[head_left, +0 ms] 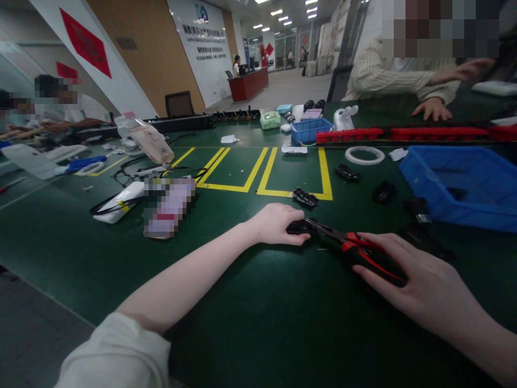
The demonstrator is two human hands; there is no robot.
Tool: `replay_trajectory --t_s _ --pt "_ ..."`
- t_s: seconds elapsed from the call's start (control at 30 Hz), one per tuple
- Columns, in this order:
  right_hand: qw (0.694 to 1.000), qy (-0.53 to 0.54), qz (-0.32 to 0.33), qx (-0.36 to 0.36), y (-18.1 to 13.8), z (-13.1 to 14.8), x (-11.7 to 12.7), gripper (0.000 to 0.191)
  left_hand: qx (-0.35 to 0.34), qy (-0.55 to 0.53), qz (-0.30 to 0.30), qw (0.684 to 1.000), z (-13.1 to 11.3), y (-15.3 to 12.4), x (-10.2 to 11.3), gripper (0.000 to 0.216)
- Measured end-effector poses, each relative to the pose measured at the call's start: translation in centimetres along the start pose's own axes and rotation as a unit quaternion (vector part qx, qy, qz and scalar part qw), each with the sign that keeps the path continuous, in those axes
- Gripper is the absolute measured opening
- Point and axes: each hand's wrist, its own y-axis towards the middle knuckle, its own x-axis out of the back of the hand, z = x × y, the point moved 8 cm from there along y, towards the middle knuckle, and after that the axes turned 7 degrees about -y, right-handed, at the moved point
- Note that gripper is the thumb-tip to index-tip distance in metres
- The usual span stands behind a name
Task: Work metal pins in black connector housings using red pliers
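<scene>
Between the fingers of my left hand (pixel 278 223) is a small black plastic part (pixel 298 227), held low over the green table. My right hand (pixel 420 275) is wrapped round the red and black handles of long-nose pliers (pixel 374 258). The pliers' jaws point left and meet the right end of the black part; what they grip there is too small to make out. Just beyond my left hand lies a second black part (pixel 305 198), close to the yellow tape. A thin metal pin (pixel 322 249) rests on the table below the jaws.
A blue bin (pixel 464 188) stands at the right, with loose black pieces (pixel 383 192) beside it. A tape roll (pixel 364 156) lies farther back. A phone (pixel 172 207) and a white pouch (pixel 121 202) are at the left. Across the table sits a person (pixel 404 75).
</scene>
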Motion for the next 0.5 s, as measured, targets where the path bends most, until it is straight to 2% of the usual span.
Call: replay_trajectory --t_s 0.13,0.23,0.5 --pt "0.993 -0.081 -0.054 0.061 -0.1 1.1 1.0 0.051 -0.001 -0.007 0.002 1.0 0.1 0.0 -0.1 0.038" --pt "0.987 -0.116 -0.07 0.09 -0.2 1.5 1.3 0.053 -0.011 -0.009 -0.003 1.0 0.1 -0.1 -0.1 0.04" --pt "0.991 -0.096 -0.055 0.068 -0.1 1.2 1.2 0.049 -0.007 -0.017 -0.009 1.0 0.3 -0.2 -0.1 0.039"
